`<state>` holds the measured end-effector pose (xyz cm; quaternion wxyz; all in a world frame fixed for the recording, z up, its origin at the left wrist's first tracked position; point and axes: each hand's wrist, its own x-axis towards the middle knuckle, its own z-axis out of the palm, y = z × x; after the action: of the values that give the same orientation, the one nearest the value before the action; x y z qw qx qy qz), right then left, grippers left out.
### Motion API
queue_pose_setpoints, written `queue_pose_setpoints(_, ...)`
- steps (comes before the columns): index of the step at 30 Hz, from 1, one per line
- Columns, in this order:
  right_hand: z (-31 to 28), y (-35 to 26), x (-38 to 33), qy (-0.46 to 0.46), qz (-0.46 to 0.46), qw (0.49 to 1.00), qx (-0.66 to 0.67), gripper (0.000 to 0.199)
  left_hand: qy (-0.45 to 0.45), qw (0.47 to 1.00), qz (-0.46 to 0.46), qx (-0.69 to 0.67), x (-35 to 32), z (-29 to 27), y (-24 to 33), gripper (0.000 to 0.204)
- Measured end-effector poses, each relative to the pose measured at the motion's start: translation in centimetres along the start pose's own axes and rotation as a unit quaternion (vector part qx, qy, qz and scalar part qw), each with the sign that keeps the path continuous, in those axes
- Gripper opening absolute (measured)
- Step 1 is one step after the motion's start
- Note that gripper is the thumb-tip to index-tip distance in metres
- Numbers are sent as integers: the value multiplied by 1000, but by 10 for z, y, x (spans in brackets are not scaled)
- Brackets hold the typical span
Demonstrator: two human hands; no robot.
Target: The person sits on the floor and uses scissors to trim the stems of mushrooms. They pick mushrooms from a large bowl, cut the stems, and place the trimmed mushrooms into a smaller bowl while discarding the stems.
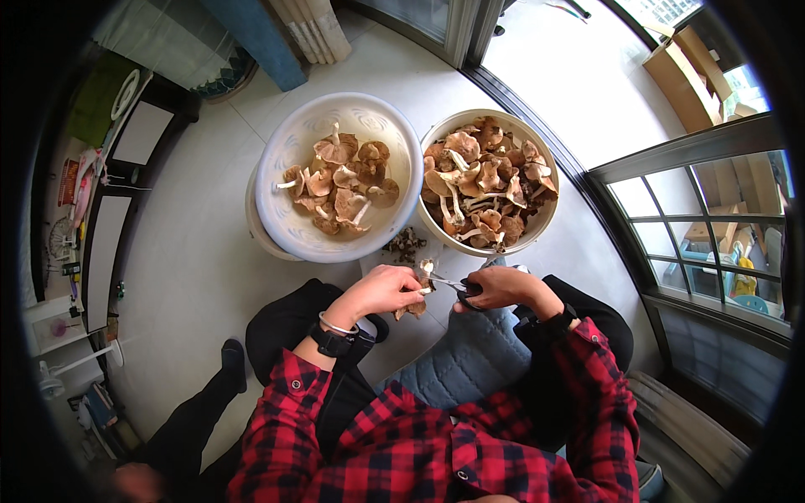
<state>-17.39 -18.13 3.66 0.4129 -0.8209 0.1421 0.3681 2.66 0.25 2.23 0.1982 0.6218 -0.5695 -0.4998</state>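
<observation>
Pale tiled floor (193,293), daylight from a sliding door frame (579,168) at upper right. Past it: cardboard boxes (683,88). Far left: dark cabinet (144,134) with white panels; blue curtain (260,42) up top.

Left grip (381,291): closed around one brown mushroom (411,309), cap hanging down toward me, stem end pointing up and away, between my two hands. Bangle (335,325) plus dark wristband (331,339) on that wrist. Right grip (507,287): clenched on scissors (449,283), fingers in the dark handles, blades pointing left at the stem. Blades look right at it; can't tell if they're touching or biting in. Another dark band (562,318) on the right wrist.

Two basins on the floor ahead of me, side by side. Left, the white basin (394,151) with faint patterned inside: loose cluster of mushrooms, caps and pale stems at mixed angles, plenty of bare basin around them. Another pale rim (256,220) peeks out under its lower left. Right, the cream basin (542,220): packed with mushrooms, heaped and overlapping, a few stems sticking up. Small heap of dark bits (405,244) between the basins, just beyond my hands.

Red-and-black checked sleeves (281,402) on me, grey-blue quilted piece (461,356) between my knees. Black-clad leg (197,415) with dark-covered foot, lower left.
</observation>
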Motion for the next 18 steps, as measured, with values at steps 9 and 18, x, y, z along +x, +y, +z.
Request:
queue_pose_setpoints(9, 2, 0, 8, -39, 1, 998, 46, 75, -25, 997, -4, 77, -4, 4, 2, 20)
queue_pose_setpoints(18, 5, 0, 16, -44, 4, 998, 49, 76, -18, 994, -3, 106, -5, 6, -5, 20)
